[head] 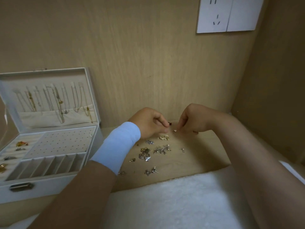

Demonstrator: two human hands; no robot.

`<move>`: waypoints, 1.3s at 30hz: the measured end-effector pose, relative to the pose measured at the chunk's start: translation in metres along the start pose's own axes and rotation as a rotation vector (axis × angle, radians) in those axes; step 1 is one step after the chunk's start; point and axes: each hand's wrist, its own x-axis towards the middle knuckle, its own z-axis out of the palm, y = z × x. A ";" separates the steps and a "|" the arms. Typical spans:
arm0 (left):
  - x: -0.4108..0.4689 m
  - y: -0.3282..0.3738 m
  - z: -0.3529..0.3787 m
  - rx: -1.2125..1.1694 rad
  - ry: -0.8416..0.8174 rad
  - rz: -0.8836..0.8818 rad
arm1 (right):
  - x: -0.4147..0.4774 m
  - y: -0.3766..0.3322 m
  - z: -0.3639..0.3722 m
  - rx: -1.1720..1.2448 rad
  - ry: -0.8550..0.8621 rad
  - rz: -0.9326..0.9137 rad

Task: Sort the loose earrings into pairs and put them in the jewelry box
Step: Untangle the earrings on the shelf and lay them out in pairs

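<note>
At mid-frame the left hand (pixel 149 123) pinches a dark earring (pixel 170 123) while the right hand (pixel 192 120) pinches a small stud (pixel 175 130), both just above the loose earrings (pixel 153 151), the open box (pixel 47 146) at left.

Looks like someone's home, probably a bedroom nook or built-in dressing shelf. It's a light wood-grain alcove with a back panel (pixel 148 63) and a side wall (pixel 272 80), and a white outlet plate (pixel 229 14) up on the back. A white jewelry box (pixel 47 185) sits open on the shelf (pixel 181 166), necklaces (pixel 54 100) hung in the lid, with loose earrings (pixel 153 149) scattered beside it. Something white and fluffy, a towel (pixel 173 200) or blanket, lies along the front edge. Personal stuff, nothing shop-like.
</note>
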 end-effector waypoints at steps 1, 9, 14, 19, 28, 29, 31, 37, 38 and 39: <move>0.005 0.006 0.006 0.023 -0.026 -0.002 | 0.000 0.004 0.000 -0.014 -0.021 0.016; 0.029 0.019 0.049 0.273 -0.190 0.010 | 0.010 0.023 0.013 -0.045 -0.077 0.035; 0.031 0.014 0.052 0.271 -0.129 0.009 | 0.014 0.026 0.018 0.028 -0.097 0.014; 0.030 0.011 0.047 0.243 -0.136 -0.019 | 0.012 0.028 0.014 0.056 -0.131 -0.009; 0.030 0.012 0.049 0.297 -0.131 -0.005 | 0.017 0.030 0.016 0.011 -0.111 0.104; 0.030 0.011 0.049 0.293 -0.131 -0.003 | 0.016 0.029 0.016 0.006 -0.116 0.103; 0.028 0.011 0.046 0.279 -0.121 -0.011 | 0.017 0.027 0.016 -0.029 -0.114 0.099; 0.006 0.002 -0.004 0.226 0.023 -0.008 | 0.013 -0.009 0.013 -0.072 0.087 -0.079; -0.001 -0.001 -0.015 0.232 0.033 -0.010 | 0.012 -0.019 0.015 -0.046 0.107 -0.120; -0.008 -0.005 -0.025 0.248 0.032 -0.022 | 0.010 -0.031 0.018 -0.020 0.112 -0.160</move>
